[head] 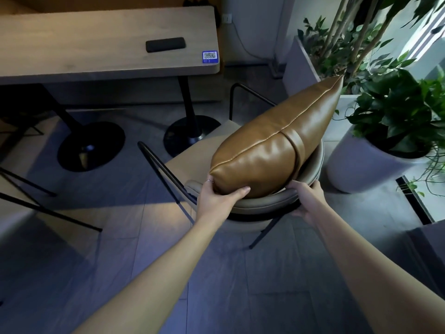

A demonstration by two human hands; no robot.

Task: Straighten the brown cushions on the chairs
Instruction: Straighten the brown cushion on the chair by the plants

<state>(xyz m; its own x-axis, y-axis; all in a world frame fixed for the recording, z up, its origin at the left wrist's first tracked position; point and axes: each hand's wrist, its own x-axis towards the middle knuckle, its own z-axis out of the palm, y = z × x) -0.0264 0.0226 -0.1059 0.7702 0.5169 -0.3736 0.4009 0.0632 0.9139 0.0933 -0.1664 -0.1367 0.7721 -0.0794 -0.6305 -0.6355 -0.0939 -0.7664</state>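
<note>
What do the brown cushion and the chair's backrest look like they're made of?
The brown cushion looks like leather or faux leather with a smooth, semi-gloss finish: it shows soft highlights, creases and a piped seam. The chair's backrest seems to be padded grey-taupe upholstery, matte, on a thin dark frame, probably metal. Real or synthetic leather can't be told apart here.

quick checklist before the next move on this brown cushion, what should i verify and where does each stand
1. Left hand grips the brown cushion at its near corner: ok.
2. Right hand steadies the chair at its backrest rim: ok.
3. Cushion straight against the backrest: not ok, it lies tilted across the rim.
4. Cushion's far corner clear of the plants: cannot tell.
5. Seat under the cushion clear: cannot tell, mostly hidden.
</note>
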